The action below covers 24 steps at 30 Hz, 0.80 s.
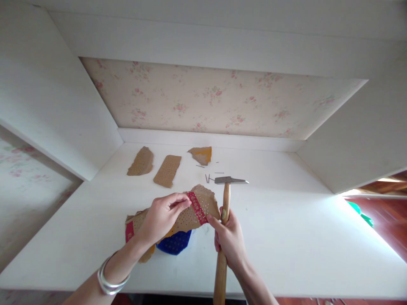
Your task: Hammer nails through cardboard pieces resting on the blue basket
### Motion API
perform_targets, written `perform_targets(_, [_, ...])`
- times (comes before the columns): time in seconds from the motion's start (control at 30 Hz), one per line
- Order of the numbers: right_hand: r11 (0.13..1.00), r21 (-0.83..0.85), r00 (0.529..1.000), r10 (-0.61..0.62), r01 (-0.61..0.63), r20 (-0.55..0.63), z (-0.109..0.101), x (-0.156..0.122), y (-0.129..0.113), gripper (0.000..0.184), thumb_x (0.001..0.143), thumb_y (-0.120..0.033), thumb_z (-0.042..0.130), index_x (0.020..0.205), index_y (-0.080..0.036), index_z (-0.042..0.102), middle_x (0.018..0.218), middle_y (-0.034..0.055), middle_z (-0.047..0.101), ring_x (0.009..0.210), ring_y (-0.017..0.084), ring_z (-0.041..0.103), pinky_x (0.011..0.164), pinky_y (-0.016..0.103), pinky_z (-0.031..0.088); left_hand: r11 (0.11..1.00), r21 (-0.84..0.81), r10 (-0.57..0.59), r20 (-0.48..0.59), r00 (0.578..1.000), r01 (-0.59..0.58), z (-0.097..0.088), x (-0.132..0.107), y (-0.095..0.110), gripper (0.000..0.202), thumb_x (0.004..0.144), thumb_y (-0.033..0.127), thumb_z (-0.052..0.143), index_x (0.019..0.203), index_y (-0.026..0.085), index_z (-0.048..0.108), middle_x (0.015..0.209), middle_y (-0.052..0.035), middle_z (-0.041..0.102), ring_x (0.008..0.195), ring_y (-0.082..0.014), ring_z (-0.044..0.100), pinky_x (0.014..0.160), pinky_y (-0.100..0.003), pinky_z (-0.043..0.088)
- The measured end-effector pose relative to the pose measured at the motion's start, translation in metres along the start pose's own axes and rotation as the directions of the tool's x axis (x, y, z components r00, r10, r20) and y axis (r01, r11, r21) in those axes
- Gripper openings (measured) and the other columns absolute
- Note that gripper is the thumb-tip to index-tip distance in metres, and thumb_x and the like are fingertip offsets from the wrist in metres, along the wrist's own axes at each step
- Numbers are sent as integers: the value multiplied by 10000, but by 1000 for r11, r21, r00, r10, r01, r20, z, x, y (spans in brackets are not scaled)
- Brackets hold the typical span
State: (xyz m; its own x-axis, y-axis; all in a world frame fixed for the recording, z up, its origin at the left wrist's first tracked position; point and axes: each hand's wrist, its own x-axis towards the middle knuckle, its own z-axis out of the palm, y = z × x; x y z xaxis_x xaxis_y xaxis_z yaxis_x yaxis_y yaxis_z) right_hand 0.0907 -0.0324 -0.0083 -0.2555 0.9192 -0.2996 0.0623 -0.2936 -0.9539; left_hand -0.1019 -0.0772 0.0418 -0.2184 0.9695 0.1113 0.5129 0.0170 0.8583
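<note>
A torn piece of brown cardboard [187, 218] with red printed bands and many small holes lies partly over a blue perforated thing [174, 243]. Over the cardboard, beside a red band, my left hand [167, 214] is closed in a pinch; what its fingertips hold, if anything, is too small to make out. My right hand [229, 237] wraps around the wooden handle of a hammer [226, 199], head pointing away from me. Its thumb or finger touches the cardboard's right edge. Several loose nails [207, 178] lie just left of the hammer head.
Farther back on the white tabletop [280, 237] lie three smaller cardboard scraps: a holed one [140, 161] at left, a rectangular one [167, 171], and one with an orange patch [201, 155]. White panels enclose the back and sides. A green thing [361, 212] shows beyond the right edge.
</note>
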Motion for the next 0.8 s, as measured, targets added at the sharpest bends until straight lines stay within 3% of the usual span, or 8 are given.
perform_targets(0.2, [999, -46, 1000, 16, -16, 4, 6, 2, 11, 296, 829, -352, 643, 809, -252, 365, 429, -166, 364, 229, 52, 342, 218, 135, 231, 998, 60, 20, 37, 999, -22, 7, -4, -13, 199, 919, 366, 561, 850, 231, 690, 820, 27, 729, 765, -143, 670, 731, -203, 496])
perform_targets(0.4, [998, -60, 1000, 16, -16, -2, 5, 5, 12, 316, 823, -374, 656, 811, -255, 364, 414, -169, 366, 226, 57, 346, 219, 136, 232, 998, 53, -12, -39, 999, 14, 14, -2, -18, 188, 902, 386, 583, 899, 237, 699, 867, 16, 752, 789, -153, 694, 730, -207, 511])
perform_targets(0.53, [998, -60, 1000, 20, -20, -6, 4, 6, 12, 323, 817, -377, 662, 811, -254, 363, 409, -168, 371, 225, 57, 346, 221, 136, 226, 998, 57, -8, -25, 1000, 9, 17, -1, -18, 193, 905, 398, 581, 906, 245, 698, 874, 24, 757, 797, -150, 703, 725, -201, 513])
perform_targets(0.8, [999, -33, 1000, 16, -17, -10, 3, 5, 13, 351, 805, -406, 683, 800, -251, 367, 415, -163, 367, 231, 57, 350, 224, 140, 237, 995, -76, -69, -104, 992, 61, 1, -3, -13, 220, 893, 418, 597, 917, 222, 693, 909, -11, 758, 838, -176, 714, 767, -232, 551])
